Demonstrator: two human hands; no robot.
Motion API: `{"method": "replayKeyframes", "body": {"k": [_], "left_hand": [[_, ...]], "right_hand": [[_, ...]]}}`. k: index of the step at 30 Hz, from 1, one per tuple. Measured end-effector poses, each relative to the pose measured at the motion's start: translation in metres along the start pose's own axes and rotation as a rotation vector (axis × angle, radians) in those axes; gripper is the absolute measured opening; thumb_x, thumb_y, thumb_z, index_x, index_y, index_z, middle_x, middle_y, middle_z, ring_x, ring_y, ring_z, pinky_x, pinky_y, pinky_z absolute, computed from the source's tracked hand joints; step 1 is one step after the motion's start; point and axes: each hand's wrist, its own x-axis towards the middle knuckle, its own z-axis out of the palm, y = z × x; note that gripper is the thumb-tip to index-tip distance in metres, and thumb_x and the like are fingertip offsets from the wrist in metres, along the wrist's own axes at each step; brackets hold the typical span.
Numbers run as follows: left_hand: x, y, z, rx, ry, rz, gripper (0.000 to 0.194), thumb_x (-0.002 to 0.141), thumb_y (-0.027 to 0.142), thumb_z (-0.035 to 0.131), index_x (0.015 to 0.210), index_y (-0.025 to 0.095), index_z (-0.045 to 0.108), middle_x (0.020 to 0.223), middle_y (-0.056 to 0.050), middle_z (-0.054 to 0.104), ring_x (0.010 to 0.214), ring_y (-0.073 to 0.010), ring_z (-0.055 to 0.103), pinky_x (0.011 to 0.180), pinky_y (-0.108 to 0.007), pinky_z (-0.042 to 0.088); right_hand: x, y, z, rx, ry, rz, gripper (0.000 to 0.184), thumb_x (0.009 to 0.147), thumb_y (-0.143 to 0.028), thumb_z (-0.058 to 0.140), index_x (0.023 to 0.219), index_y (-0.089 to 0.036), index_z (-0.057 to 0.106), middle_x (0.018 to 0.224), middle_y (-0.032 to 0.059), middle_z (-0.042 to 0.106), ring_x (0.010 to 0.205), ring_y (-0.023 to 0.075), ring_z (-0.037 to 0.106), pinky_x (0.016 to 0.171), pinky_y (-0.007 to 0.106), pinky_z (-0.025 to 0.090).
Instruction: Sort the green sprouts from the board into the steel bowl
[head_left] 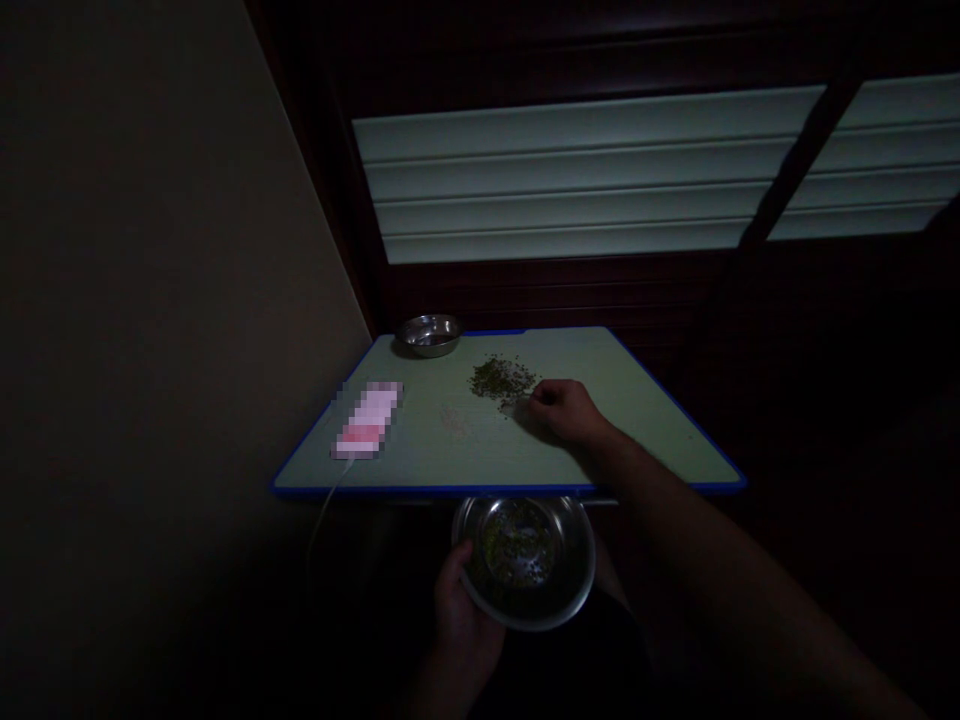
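Observation:
My left hand [466, 612] grips the left rim of a round steel bowl [576, 572], thumb over the edge. The bowl is tilted, just below the table's front edge, with small greenish grains scattered over its bottom. Above the table my right hand [564, 408] is closed, thumb and fingers pinched together. A small pale sliver shows by its fingertips, too dim to name. Just left of and beyond those fingers, a loose pile of small dark green grains [498, 377] spreads on the table [630, 455].
A smaller steel bowl [430, 348] stands at the table's back left corner, with something dark inside. A blurred lit phone [369, 420] lies on the left, its white cable [324, 512] hanging over the front edge. A faint pale patch of bits [454, 422] lies mid-table. Behind are dark wood panels.

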Motion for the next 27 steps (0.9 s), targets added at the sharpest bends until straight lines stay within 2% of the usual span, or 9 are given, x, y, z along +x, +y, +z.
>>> {"method": "replayKeyframes", "body": {"k": [6,13,23,27], "left_hand": [[0.001,0.000,-0.001,0.013,-0.021,0.008,0.027,0.078,0.026,0.059,0.100,0.019,0.073,0.084,-0.008,0.077,0.083,-0.0256,0.070,0.086,-0.044,0.051],[0.000,0.000,0.003,0.000,0.011,-0.004,0.023,0.080,0.026,0.056,0.093,0.018,0.073,0.083,-0.008,0.077,0.080,-0.0239,0.071,0.083,-0.040,0.052],[-0.002,0.000,0.003,-0.022,0.017,0.003,0.020,0.081,0.024,0.055,0.087,0.018,0.074,0.081,-0.008,0.077,0.079,-0.0229,0.071,0.080,-0.037,0.053],[0.000,0.000,0.002,-0.014,0.006,-0.011,0.022,0.081,0.025,0.055,0.085,0.016,0.074,0.084,-0.010,0.077,0.080,-0.0245,0.071,0.081,-0.040,0.053]], "right_hand": [[0.001,0.000,0.004,0.062,-0.092,-0.051,0.023,0.072,-0.037,0.059,0.066,-0.015,0.063,0.060,0.0006,0.057,0.059,0.0122,0.047,0.055,0.024,0.037],[0.006,0.000,0.004,0.050,0.000,-0.043,0.024,0.073,-0.037,0.057,0.070,-0.015,0.065,0.065,0.0016,0.061,0.062,0.0132,0.051,0.060,0.025,0.038],[0.012,0.001,0.008,-0.028,-0.008,-0.073,0.021,0.076,-0.034,0.057,0.073,-0.016,0.068,0.066,0.0027,0.063,0.062,0.0142,0.052,0.061,0.027,0.038],[0.012,0.001,0.008,-0.017,-0.011,-0.079,0.022,0.076,-0.034,0.058,0.074,-0.015,0.068,0.066,0.0031,0.063,0.062,0.0138,0.052,0.061,0.027,0.038]]}}
